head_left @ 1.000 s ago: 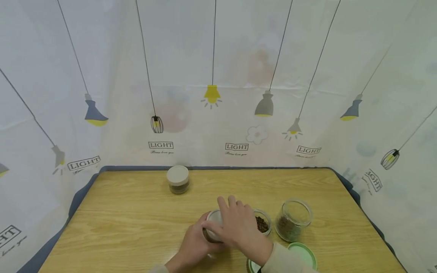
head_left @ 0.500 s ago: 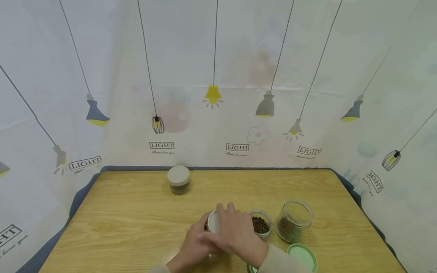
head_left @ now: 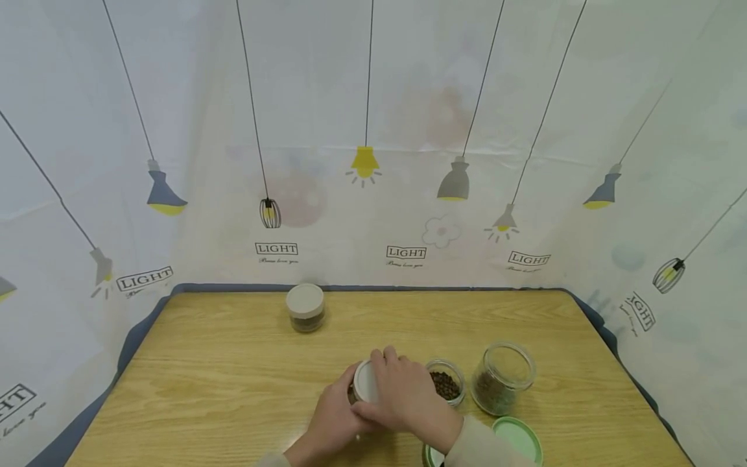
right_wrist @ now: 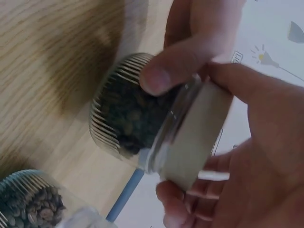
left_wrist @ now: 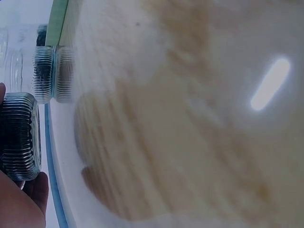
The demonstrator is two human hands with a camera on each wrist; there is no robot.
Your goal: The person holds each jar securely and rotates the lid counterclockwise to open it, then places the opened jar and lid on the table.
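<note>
A small ribbed glass jar (right_wrist: 128,111) with dark grains in it is held up over the table, tilted on its side in the right wrist view. My left hand (head_left: 334,415) grips its glass body, thumb pressed on the ribs. Across the white lid (head_left: 365,381) lies my right hand (head_left: 405,394), its fingers and thumb curled round the lid's edge. The lid sits on the jar's mouth. In the left wrist view the same jar shows at the left edge, partly covered by fingers.
Right of the hands stand an open jar of brown grains (head_left: 445,385) and a taller open jar (head_left: 496,389), part filled. A green lid (head_left: 518,438) lies in front of them; another green-rimmed item (head_left: 432,456) is half hidden by the right sleeve. A white-lidded jar (head_left: 305,309) stands at the back.
My right hand's raised fingers have come down and turned round the lid, and its thumb has shifted from across the top toward the near edge. The left hand stays nearly in place.
</note>
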